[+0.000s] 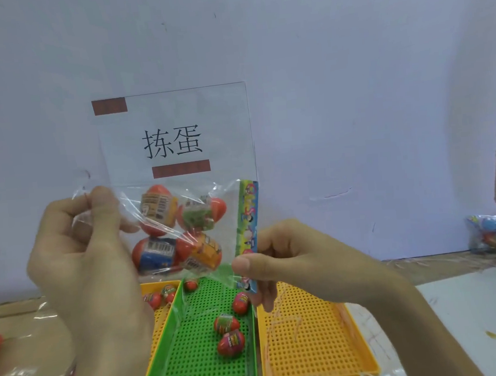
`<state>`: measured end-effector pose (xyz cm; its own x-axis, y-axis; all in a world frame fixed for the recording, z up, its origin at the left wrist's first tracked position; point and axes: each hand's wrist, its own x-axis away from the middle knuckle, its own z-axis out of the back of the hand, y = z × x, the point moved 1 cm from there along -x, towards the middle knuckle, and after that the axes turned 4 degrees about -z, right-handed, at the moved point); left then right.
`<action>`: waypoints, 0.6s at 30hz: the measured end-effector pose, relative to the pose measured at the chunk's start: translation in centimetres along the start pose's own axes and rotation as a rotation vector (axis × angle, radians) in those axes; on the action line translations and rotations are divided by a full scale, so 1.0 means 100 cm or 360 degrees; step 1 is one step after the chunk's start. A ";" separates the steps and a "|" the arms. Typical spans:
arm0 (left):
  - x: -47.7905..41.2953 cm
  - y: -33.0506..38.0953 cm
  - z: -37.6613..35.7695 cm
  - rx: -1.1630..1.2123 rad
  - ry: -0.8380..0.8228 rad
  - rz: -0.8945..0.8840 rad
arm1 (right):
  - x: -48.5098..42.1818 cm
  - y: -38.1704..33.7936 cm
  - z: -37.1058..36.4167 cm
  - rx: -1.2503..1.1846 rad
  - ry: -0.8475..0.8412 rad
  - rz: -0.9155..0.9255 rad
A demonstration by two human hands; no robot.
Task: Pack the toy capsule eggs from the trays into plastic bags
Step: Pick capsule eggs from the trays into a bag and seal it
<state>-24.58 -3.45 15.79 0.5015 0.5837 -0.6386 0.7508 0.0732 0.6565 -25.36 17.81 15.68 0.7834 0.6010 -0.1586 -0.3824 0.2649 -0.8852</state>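
Left hand: The left hand (77, 260) was raised, thumb and curled fingers pinching the upper left corner of the clear plastic bag (124, 209).
Right hand: The right hand (279, 259) pinched the bag's other side, thumb on the lower part of the printed header strip (250, 214), fingers curled behind it.
Held bag: Thin, crinkled, glossy film, held above the trays; it contained four capsule eggs (156, 210), two above two, pressed against each other.
Eggs in the bag: Smooth red oval shells, each wrapped in a printed band, yellow, green, blue or orange, some with barcodes.
Header strip: A narrow upright band in bright mixed colours along the bag's right edge.
Green tray: The green tray (194, 355) was rectangular plastic with a perforated floor and low walls; four loose red eggs (231, 343) lay in it, apart from one another.
Left yellow tray: The left yellow tray (159, 322), partly hidden by the left hand, touched the green one and held a few red eggs (153, 299) at its far end.
Right yellow tray: The right yellow tray (306, 340) had the same perforated build and stood just beside the green tray.
Lower left: Blurred clear film and red eggs lay on brown cardboard (23, 324).
Far right: A packed bag (487, 232) stood against the wall, its contents blurred.
Wall: A paper sign (174, 134) with two printed characters was fixed with brown tape (109, 106) to the pale wall (349, 61).
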 end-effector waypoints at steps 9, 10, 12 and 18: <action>0.021 0.016 -0.031 -0.0275 -0.0667 0.0010 | 0.020 -0.008 0.035 -0.0040 0.0648 0.0254; 0.024 0.017 -0.033 -0.0286 -0.0684 0.0017 | 0.018 -0.010 0.031 -0.0019 0.0661 0.0271; 0.028 0.017 -0.036 -0.0306 -0.0713 0.0033 | 0.014 -0.010 0.026 -0.0038 0.0835 0.0343; 0.035 0.017 -0.040 -0.0312 -0.0752 -0.0019 | 0.009 -0.014 0.013 -0.0125 0.0703 0.0348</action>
<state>-23.28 1.95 16.34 0.6670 0.1560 -0.7285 0.6855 0.2546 0.6821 -24.77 18.91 17.39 0.8281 0.2546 -0.4994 -0.5363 0.1005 -0.8380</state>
